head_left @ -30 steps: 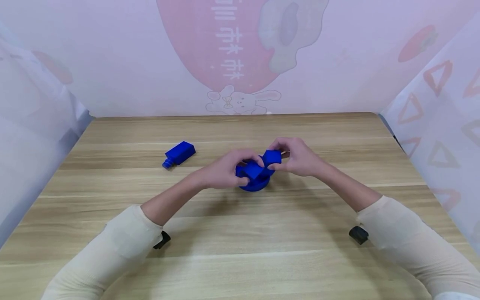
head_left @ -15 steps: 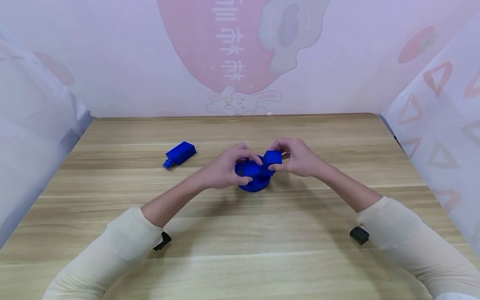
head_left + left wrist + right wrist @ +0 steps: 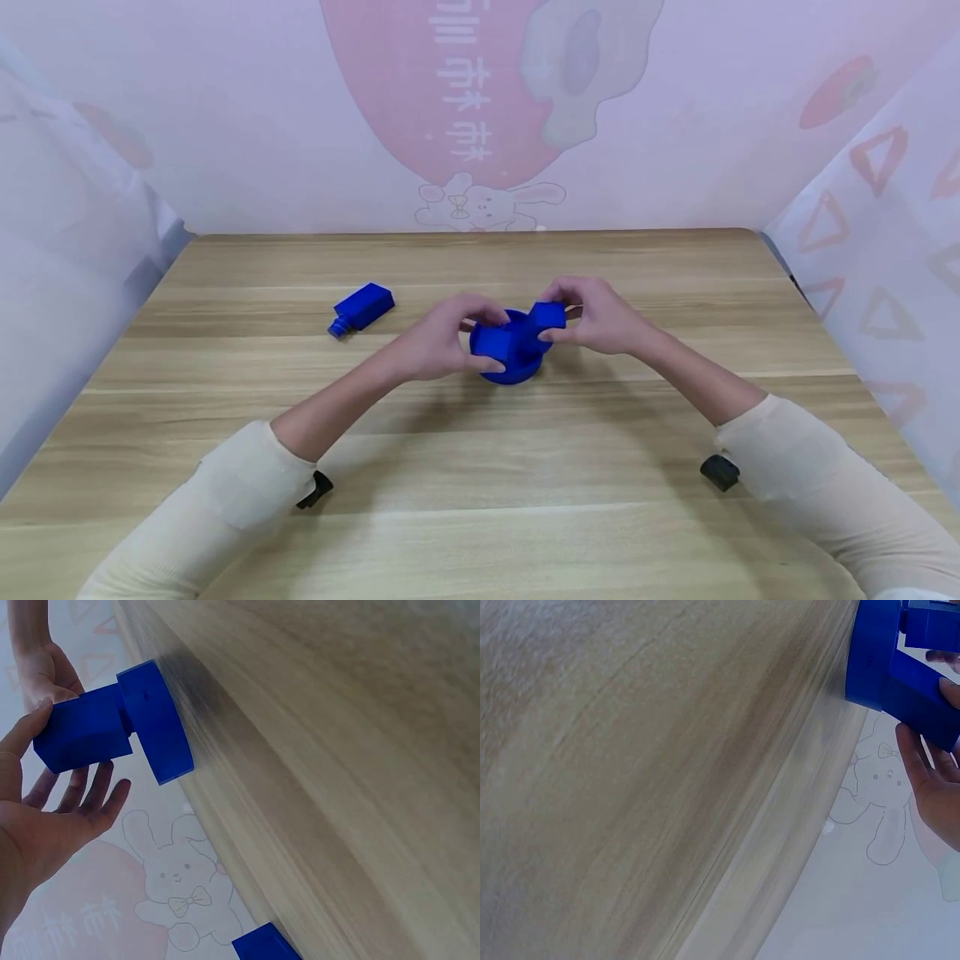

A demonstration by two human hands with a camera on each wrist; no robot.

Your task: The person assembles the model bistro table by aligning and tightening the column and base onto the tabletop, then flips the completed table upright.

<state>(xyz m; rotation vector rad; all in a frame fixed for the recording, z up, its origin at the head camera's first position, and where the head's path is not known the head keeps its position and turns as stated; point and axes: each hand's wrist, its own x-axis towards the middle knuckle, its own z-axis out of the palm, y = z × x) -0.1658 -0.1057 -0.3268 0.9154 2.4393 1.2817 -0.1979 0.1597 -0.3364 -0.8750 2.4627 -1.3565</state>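
Observation:
A round blue base (image 3: 513,377) with a raised rim stands on the table, two blue blocks rising from it. My left hand (image 3: 438,340) holds the left block (image 3: 492,343), thumb on the near side and fingers at the far side. In the left wrist view this block (image 3: 82,733) stands on the base (image 3: 159,724), a narrow neck showing between them. My right hand (image 3: 600,317) grips the right block (image 3: 550,315), which leans outward to the right. The right wrist view shows that block (image 3: 924,703) meeting the base (image 3: 871,656); its joint is hidden.
A loose blue block (image 3: 365,306) with a threaded neck lies on the wooden table (image 3: 525,500), left of the hands. Black objects (image 3: 720,472) show beside both sleeves. A printed cloth (image 3: 262,125) hangs behind the table and along its sides.
My left hand's fingers have shifted around the left block, which now sits turned and more to the left. My right hand stays on its block.

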